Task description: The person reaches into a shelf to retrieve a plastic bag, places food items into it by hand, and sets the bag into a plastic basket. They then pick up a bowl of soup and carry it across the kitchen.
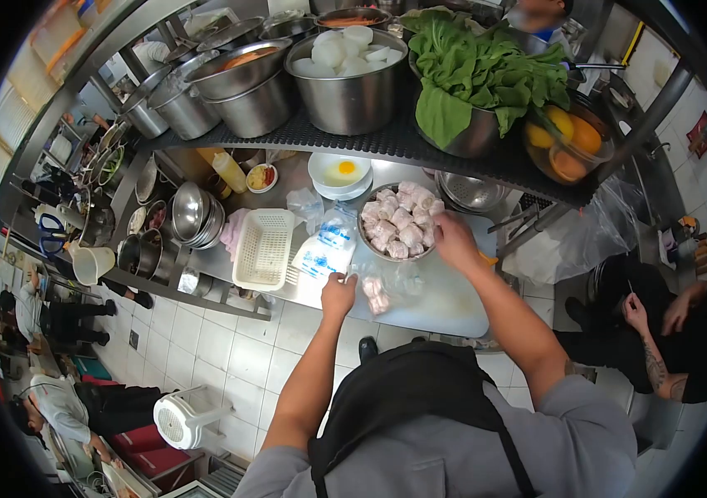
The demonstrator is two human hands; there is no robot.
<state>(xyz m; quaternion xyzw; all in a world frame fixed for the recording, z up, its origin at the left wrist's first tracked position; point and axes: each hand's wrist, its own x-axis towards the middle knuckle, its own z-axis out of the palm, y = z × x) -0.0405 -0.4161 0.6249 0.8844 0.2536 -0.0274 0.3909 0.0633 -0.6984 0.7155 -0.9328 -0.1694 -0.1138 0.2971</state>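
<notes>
My left hand [339, 293] is closed in a pinch at the lower edge of a white plastic bag [320, 257] with blue print. Just right of it, a small clear bag [376, 295] with pale pink pieces lies on the white cutting board [453, 290]. A metal bowl [397, 259] holds many pale pink portions [403, 219], apparently wrapped in clear plastic. At the bowl's right rim, my right hand [455, 241] has curled fingers; what they grip is hidden.
A white plastic basket [262, 249] stands left of the bags. Behind them is a white bowl with an egg yolk [343, 170]. The shelf above carries a pot of peeled white pieces [349, 54], leafy greens [478, 70] and several pots. People work on both sides.
</notes>
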